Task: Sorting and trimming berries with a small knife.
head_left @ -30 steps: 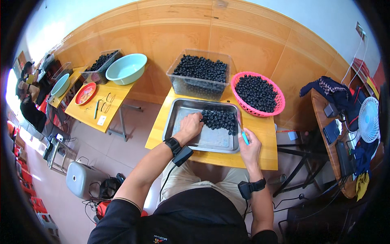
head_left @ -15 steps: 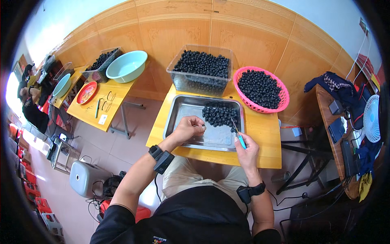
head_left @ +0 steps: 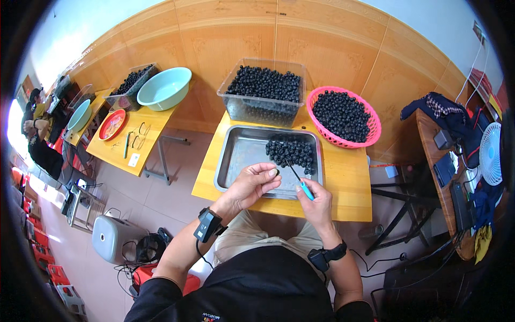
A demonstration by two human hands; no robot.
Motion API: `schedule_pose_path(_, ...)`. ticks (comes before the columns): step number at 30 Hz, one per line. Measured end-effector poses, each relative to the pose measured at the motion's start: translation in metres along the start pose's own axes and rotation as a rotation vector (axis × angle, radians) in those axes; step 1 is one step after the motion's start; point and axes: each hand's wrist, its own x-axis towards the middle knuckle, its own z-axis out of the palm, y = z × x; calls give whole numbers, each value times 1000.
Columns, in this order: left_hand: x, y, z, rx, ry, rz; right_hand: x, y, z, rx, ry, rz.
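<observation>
A shallow metal tray [head_left: 228,155] lies before me, with a heap of small dark round fruits [head_left: 292,153] in its right half. Over the tray's front part, my left hand [head_left: 253,183] is pinched, a small dark fruit [head_left: 277,172] just showing at its fingertips. My right hand [head_left: 317,203] grips a thin pointed tool [head_left: 306,190] by its teal handle. The slim dark tip points up and left, at the near edge of the heap. Whether the tip touches a fruit cannot be made out.
Behind the tray stands a clear plastic bin [head_left: 263,110] of dark fruits, beside a pink basket [head_left: 374,115] of the same. On the left table [head_left: 110,148] are a pale green basin [head_left: 165,91] and a red plate [head_left: 102,133]. A white fan [head_left: 490,147] stands far right.
My left hand has moved right and slightly nearer, turning its fingertips up. My right hand has shifted left and nearer, bringing the tool's tip away from the heap's right side.
</observation>
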Motion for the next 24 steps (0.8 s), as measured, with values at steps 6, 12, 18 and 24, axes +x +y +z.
schedule_pose_path(6, -10, -6, 5, -47, 9, -7, -1, -19, 1, -50, -63, -21)
schedule_pose_path(12, -17, -10, 13, -85, -34, 9, -2, -26, 1, -91, -85, -205)
schedule_pose_path(18, -23, -16, 18, -150, -68, 17, -5, -31, 3, -136, -106, -216)
schedule_pose_path(24, -27, -17, 20, -171, -94, 19, -6, -31, 2, -163, -107, -234)
